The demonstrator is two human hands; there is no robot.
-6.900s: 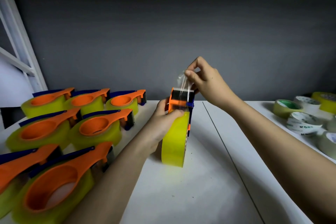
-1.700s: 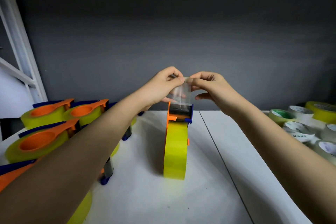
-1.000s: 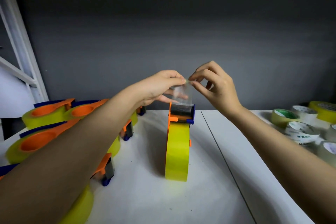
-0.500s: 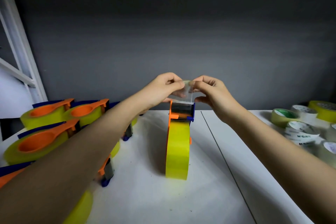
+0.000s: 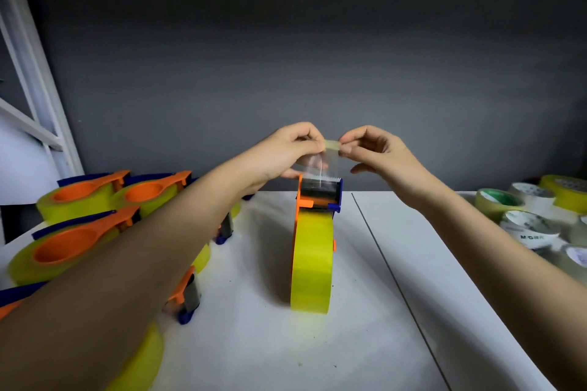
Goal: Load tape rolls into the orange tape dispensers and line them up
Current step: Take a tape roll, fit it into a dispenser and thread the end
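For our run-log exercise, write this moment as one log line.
step: fold tape end | left hand: pinches tape end | right hand: pinches tape end | dispenser: upright on table, loaded

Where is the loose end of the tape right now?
Centre of the head view: the tape end is pinched between left hand and right hand, above the upright dispenser.

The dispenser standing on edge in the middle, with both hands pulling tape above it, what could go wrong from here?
1. Neither the left hand nor the right hand steadies the dispenser; it stands on its narrow edge, so a sideways tug could tip it.
2. The clear tape strip is pinched at both corners; it might fold and stick to itself or to the fingers.
3. The left forearm hangs low over the loaded dispensers and could knock them out of line.
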